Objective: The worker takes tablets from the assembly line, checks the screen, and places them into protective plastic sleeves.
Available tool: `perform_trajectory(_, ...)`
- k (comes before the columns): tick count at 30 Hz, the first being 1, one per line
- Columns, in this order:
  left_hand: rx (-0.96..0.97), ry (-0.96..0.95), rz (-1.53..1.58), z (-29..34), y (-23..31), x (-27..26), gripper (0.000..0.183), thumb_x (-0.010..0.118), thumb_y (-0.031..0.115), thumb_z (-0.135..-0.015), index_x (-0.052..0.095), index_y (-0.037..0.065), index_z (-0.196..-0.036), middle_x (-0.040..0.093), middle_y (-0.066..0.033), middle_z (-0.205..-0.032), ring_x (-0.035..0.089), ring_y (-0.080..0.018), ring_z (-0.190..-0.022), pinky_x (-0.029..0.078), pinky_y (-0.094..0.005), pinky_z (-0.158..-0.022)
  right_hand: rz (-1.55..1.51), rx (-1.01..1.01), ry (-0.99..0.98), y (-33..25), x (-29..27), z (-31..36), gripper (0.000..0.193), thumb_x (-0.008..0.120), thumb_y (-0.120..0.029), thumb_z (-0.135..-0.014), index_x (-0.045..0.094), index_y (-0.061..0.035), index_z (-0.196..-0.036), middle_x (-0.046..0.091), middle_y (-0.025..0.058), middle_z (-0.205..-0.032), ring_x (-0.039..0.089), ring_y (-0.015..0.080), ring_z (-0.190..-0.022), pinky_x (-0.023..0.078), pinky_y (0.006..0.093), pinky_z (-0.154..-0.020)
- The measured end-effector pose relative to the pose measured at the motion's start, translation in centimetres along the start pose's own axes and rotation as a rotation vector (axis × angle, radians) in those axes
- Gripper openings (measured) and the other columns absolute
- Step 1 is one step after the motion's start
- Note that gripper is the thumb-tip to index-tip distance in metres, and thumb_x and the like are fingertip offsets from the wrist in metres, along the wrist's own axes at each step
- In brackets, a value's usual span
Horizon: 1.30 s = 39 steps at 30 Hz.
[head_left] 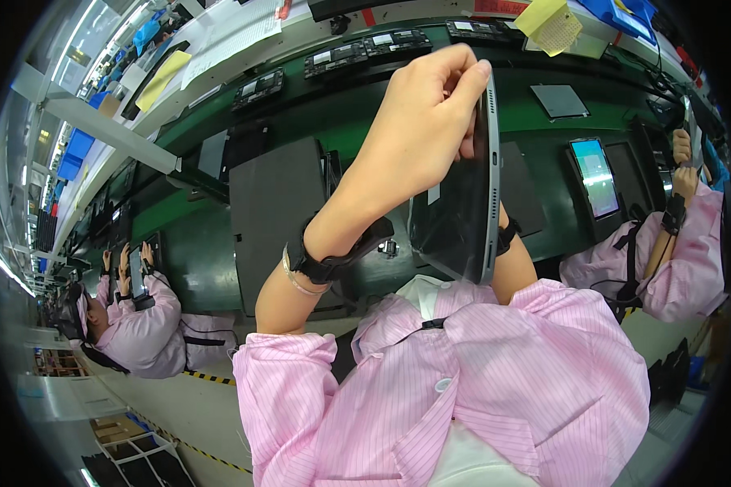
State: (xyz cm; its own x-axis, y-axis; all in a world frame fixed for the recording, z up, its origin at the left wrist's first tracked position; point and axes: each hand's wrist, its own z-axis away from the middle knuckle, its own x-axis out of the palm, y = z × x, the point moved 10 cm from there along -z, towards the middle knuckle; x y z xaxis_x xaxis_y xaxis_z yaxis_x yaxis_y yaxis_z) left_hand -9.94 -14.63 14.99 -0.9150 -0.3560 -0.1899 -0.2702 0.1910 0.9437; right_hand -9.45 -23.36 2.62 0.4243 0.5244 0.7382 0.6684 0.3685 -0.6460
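A thin dark tablet (494,174) stands on edge in front of my chest, its narrow metal side with port and small holes facing up. Its glossy dark face is turned to the left, with a small pale label on it. My left hand (430,114) is closed at the tablet's far upper corner, thumb and forefinger pinched there and the other fingers curled against the dark face. My right hand is hidden behind the tablet; only its wrist with a black band (508,235) and the forearm show. A black strap device sits on my left wrist too.
A dark grey flat mat (276,203) lies on the green bench to the left. Circuit boards (333,58) line the back. At right are a grey panel (560,101) and a lit tablet (594,177). Co-workers in pink sit at left (150,325) and right (666,260).
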Motion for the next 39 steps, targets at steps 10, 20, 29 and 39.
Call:
perform_trajectory(10, 0.483, 0.373, -0.131, 7.3, 5.3, -6.7, 0.047, 0.040, 0.037, -0.092, 0.037, 0.002, -0.124, 0.044, -0.0232, -0.128, 0.042, -0.0315, -0.123, 0.037, -0.0468, -0.097, 0.890, -0.667, 0.293, -9.1, 0.5, 1.5, 0.050, 0.047, -0.024, -0.093, 0.047, 0.0012, -0.050, 0.039, 0.0105, -0.041, 0.036, 0.0168, -0.038, 0.028, 0.0335, -0.044)
perform_trajectory(20, 0.540, 1.478, -0.216, 10.8, -0.3, -13.5, 0.070, 0.012, 0.048, -0.097, 0.031, 0.008, -0.042, 0.033, -0.0010, -0.040, 0.032, -0.0121, -0.040, 0.031, -0.0229, -0.046, 1.379, -1.410, -0.211, -10.1, 16.3, 11.2, 0.026, 0.076, -0.032, -0.067, 0.059, -0.0115, -0.066, 0.049, -0.0025, -0.054, 0.042, 0.0139, -0.046, 0.026, 0.0265, -0.044)
perform_trajectory(29, 0.617, 1.522, -0.096, 11.2, -2.1, -18.8, 0.060, 0.023, 0.034, -0.097, 0.029, 0.009, -0.043, 0.030, 0.0010, -0.042, 0.026, -0.0090, -0.041, 0.023, -0.0239, -0.045, 1.498, -0.933, -0.493, -13.9, 9.2, 9.5, 0.048, 0.078, -0.008, -0.054, 0.066, -0.0036, -0.100, 0.066, 0.0064, -0.099, 0.059, 0.0258, -0.096, 0.049, 0.0334, -0.078)
perform_trajectory(39, 0.428, 1.006, 0.455, 7.6, -9.5, -21.6, 0.053, 0.027, 0.033, -0.093, 0.034, 0.011, -0.045, 0.032, -0.0058, -0.041, 0.027, -0.0138, -0.036, 0.026, -0.0269, -0.036, 1.483, -0.931, -0.506, -14.0, 7.8, 15.0, 0.020, 0.068, -0.015, -0.075, 0.063, -0.0011, -0.089, 0.062, 0.0059, -0.072, 0.058, 0.0187, -0.056, 0.046, 0.0304, -0.049)
